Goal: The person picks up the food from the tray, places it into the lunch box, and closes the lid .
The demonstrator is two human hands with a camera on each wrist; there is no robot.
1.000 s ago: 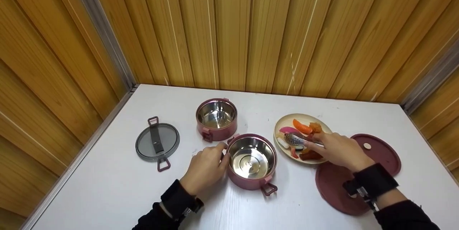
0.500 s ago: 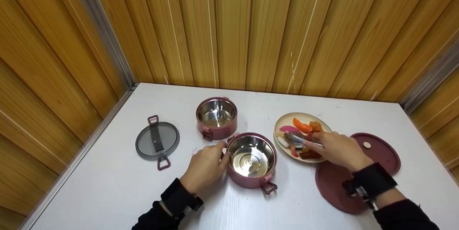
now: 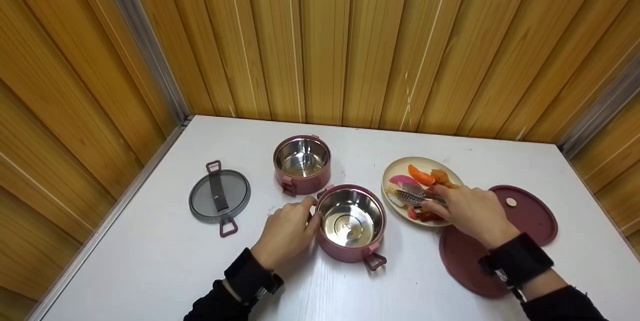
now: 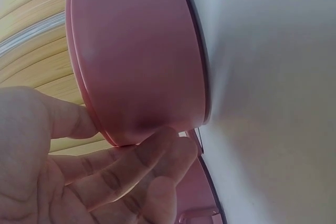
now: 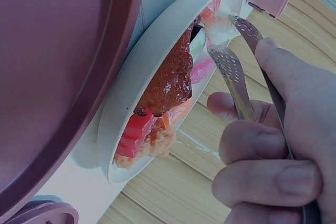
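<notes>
My left hand (image 3: 285, 233) grips the left side of a dusty-red lunch box tier (image 3: 345, 255) with a bare steel inside. In the left wrist view the thumb (image 4: 71, 121) meets its rim, while the fingers (image 4: 113, 182) lie against the wall. My right hand (image 3: 472, 213) holds metal food tongs (image 5: 231, 72) with perforated ends. Their two tips stand apart over a cream plate (image 3: 397, 164), close to a whitish food piece (image 5: 220, 29). Also on the plate are a glazed brown piece (image 5: 168, 77), an orange wedge (image 3: 421, 174), a purple slice (image 3: 404, 179) and a fried piece (image 3: 441, 177).
Behind the gripped tier stands a second steel-lined tier (image 3: 302, 187). A grey lid (image 3: 200, 196) with two handle loops lies at the left. Two maroon lids, one nearer (image 3: 467, 266) and one farther (image 3: 537, 206), lie under and beyond my right wrist. Wood-look panels (image 3: 320, 51) back the table.
The tongs' ends have spread apart and shifted slightly over the plate, with the right hand turning a little. The left hand and the tier have stayed where they were.
</notes>
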